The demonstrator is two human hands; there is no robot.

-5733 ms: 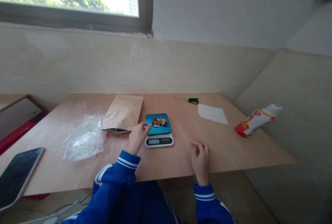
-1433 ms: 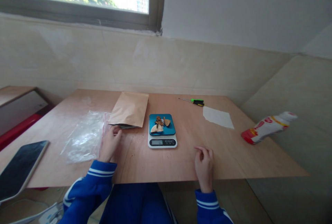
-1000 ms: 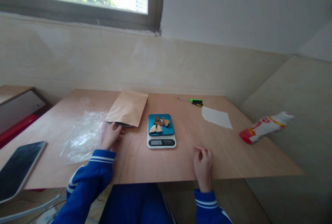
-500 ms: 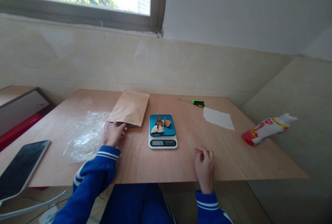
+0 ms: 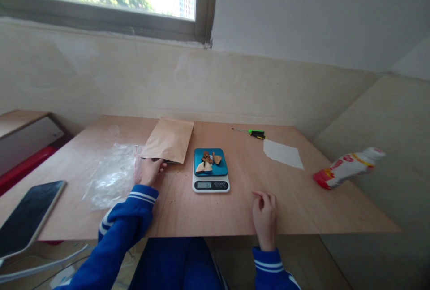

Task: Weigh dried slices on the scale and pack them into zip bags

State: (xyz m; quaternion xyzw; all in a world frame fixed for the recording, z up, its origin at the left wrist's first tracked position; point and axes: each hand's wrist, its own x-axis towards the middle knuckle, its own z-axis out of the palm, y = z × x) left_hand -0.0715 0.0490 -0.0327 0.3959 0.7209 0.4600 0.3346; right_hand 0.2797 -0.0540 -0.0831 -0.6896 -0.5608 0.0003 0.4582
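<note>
My left hand (image 5: 150,171) is at the near, open edge of a brown paper bag (image 5: 169,142), its fingertips reaching in under the paper. Most of those fingers are hidden, so whether they grip anything does not show. Right of the bag is a white kitchen scale (image 5: 211,185) with a blue platform (image 5: 220,171). Several dried brown-and-cream pieces, like dried mushroom slices (image 5: 204,167), lie on it; the display digits are too blurred to read. Loosely curled, my right hand (image 5: 264,216) rests on the table near the front edge, with nothing visible in it.
A crumpled clear plastic bag (image 5: 109,178) lies left of my left hand, with a phone (image 5: 28,214) beyond it. Toward the back right are screwdrivers (image 5: 255,133) and a white sheet of paper (image 5: 283,153). A red-and-white bottle (image 5: 346,169) stands at the right side of the wooden table (image 5: 231,218).
My left hand and forearm have shifted very slightly right and farther in at the bag's opening. The right hand, the scale and the pieces on it have stayed put.
</note>
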